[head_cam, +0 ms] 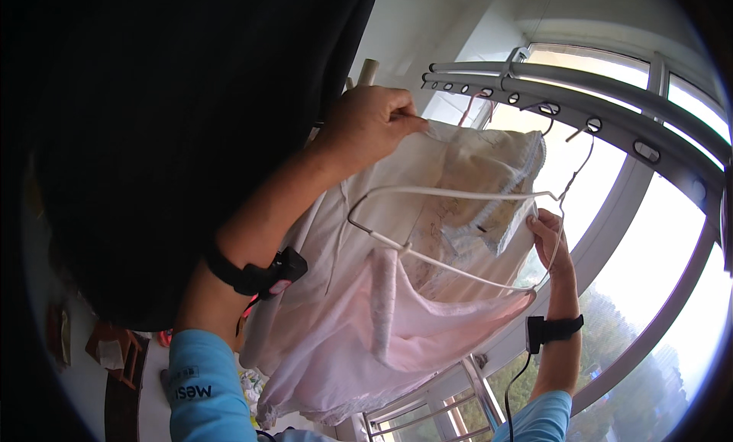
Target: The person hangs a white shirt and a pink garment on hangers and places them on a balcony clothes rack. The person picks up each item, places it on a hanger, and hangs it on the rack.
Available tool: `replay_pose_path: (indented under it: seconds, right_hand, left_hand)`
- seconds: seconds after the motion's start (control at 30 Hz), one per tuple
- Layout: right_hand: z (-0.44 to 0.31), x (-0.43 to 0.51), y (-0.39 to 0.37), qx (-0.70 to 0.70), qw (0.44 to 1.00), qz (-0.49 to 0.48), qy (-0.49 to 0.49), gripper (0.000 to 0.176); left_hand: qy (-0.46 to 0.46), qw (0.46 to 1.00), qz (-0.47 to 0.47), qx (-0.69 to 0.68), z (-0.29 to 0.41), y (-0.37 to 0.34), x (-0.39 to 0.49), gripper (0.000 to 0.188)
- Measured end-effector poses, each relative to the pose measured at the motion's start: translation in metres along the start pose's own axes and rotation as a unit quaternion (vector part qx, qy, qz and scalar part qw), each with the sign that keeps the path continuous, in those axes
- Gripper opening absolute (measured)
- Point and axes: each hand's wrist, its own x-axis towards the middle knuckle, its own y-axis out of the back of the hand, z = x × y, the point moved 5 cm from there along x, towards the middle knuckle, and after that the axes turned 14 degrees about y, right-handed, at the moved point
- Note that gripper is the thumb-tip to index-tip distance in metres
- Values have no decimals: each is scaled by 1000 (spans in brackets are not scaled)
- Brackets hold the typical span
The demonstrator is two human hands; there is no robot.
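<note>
My left hand pinches the top edge of a pale beige cloth garment between thumb and fingers. Lower on the right, my right hand grips another edge of that garment, close to the side of a white wire hanger. The hanger hooks into a hole of the grey drying rack. From its lower bar hangs a pale pink garment with a lace hem. A patterned cloth piece with light blue lace trim lies against the beige garment.
A large black cloth fills the upper left. More hangers hook into the rack, including a pink one. Tall windows stand behind on the right, with a metal railing below. A small wooden stool is at the lower left.
</note>
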Motion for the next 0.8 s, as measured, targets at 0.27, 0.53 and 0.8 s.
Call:
replay_pose_path:
  seconds: [0.27,0.53,0.8]
  right_hand:
    - [21,-5,-6,107,994,10,6,25]
    - [40,-14,7,179,981,72,13,30]
    - [63,9,36,114,993,38,-15,22]
  left_hand:
    - [-148,982,34,110,34,4,16,22]
    - [-225,966,21,126,60,-38,62,23]
    - [-130,987,-25,90,13,-73,77,22]
